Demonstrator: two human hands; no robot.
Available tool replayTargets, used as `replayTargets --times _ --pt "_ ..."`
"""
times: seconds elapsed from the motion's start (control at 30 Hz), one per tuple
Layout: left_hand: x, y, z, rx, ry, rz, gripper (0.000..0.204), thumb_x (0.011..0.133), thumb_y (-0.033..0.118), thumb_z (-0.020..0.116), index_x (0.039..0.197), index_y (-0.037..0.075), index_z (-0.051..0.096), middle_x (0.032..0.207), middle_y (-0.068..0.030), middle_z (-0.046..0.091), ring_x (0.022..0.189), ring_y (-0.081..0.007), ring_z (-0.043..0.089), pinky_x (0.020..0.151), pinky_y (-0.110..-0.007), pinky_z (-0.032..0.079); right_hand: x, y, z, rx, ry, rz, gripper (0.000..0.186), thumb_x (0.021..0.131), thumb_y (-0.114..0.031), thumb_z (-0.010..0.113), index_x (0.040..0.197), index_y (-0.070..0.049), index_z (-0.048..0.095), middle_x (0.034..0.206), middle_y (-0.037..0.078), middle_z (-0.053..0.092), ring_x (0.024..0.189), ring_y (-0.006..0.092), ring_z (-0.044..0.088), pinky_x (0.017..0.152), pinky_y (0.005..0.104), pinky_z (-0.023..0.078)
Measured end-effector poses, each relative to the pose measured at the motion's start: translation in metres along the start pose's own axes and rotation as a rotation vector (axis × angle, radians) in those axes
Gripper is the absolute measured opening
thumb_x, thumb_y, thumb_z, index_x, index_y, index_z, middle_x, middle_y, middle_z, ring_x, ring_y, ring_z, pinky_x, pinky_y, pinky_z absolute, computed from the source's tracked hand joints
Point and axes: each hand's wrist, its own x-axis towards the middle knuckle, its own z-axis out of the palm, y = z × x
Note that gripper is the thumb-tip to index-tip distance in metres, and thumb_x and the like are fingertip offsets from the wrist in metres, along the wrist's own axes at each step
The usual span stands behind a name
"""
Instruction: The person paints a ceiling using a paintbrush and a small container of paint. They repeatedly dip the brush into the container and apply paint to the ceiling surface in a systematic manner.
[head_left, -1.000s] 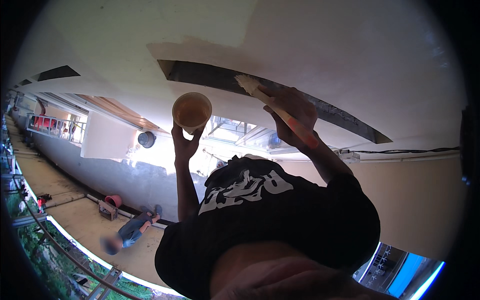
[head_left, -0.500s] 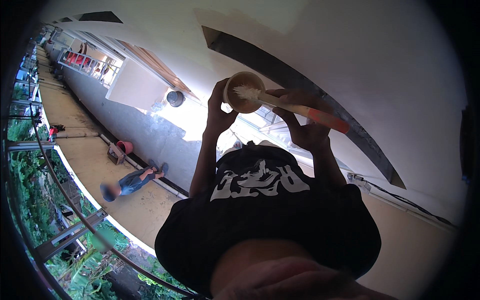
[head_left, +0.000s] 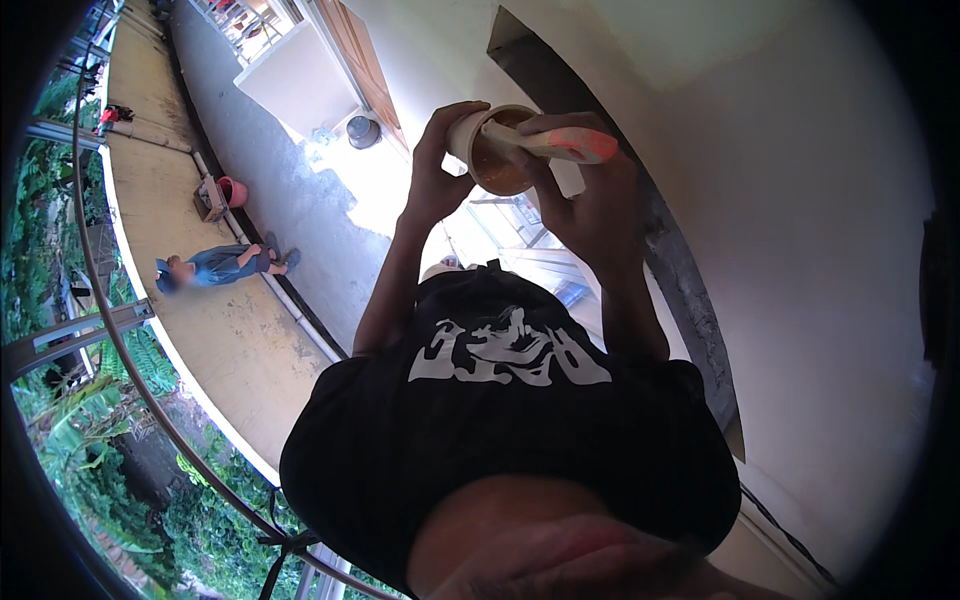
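My left hand [head_left: 432, 170] is wrapped round a small pale tub [head_left: 498, 172] in front of my chest. The tub is tipped so that its mouth faces me, and a brownish coating shows inside. My right hand [head_left: 585, 205] is closed on a paintbrush [head_left: 578, 144] with a pale handle and an orange end. The brush reaches over the tub's mouth, its front end by the rim; the bristles cannot be made out. Both hands are close together, with the right fingers near the tub's right side.
A pale wall [head_left: 790, 250] with a dark curved recess [head_left: 655, 235] rises at my right. On the left, a person [head_left: 225, 265] is by the low parapet [head_left: 225, 345], near a pink bucket [head_left: 233, 191]. A dark bucket [head_left: 362, 131] stands on the walkway farther off.
The brush has turned: its white bristles showed over the tub before, and now mostly its handle shows. The tub has tilted a little. My view has swung, shifting the surroundings.
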Motion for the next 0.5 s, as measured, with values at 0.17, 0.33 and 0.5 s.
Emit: replayTargets --times 0.17,0.33,0.5 --pt "-0.001 0.005 0.0 -0.011 0.015 -0.1 0.072 0.074 0.002 0.089 0.137 0.007 0.053 0.134 -0.0115 0.062 0.127 -0.0261 0.061 0.105 -0.039 0.054 0.013 0.008 0.001 -0.034 -0.091 -0.056 0.01 0.085 -0.015 0.077 0.093 -0.011 0.073 0.098 0.002 0.072 0.092 0.0239 0.066 0.086 0.0398 0.049" --pt "0.003 -0.002 0.0 -0.02 -0.003 -0.109 0.073 0.074 0.002 0.089 0.138 0.007 0.053 0.134 -0.0115 0.061 0.125 -0.0261 0.063 0.104 -0.039 0.055 0.011 0.02 0.006 -0.017 -0.071 -0.025 0.01 0.082 -0.014 0.076 0.092 -0.013 0.073 0.096 0.002 0.073 0.093 0.0237 0.066 0.091 0.0406 0.046" --pt "0.007 -0.003 0.002 0.014 -0.012 -0.104 0.073 0.075 0.002 0.089 0.138 0.006 0.053 0.134 -0.0122 0.061 0.125 -0.0259 0.063 0.103 -0.039 0.056 0.01 0.029 0.012 0.01 -0.041 -0.048 0.011 0.081 -0.013 0.076 0.092 -0.013 0.073 0.093 0.002 0.074 0.092 0.0232 0.069 0.088 0.0398 0.047"
